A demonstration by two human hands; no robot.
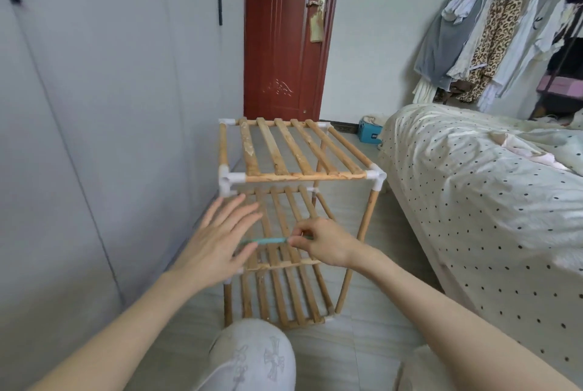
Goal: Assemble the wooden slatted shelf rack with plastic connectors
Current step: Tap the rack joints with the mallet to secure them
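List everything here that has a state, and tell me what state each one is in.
Shelf rack: standing upright, three slatted tiers joined.
Front left connector: lower socket looks empty, no post under it.
Left hand: open, fingers spread.
Right hand: pinching a thin green strip.
Door: closed.
Bed: covered with dotted sheet.

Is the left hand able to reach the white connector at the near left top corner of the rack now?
Probably yes: the left hand is open, and nothing lies between its fingertips and the white connector.
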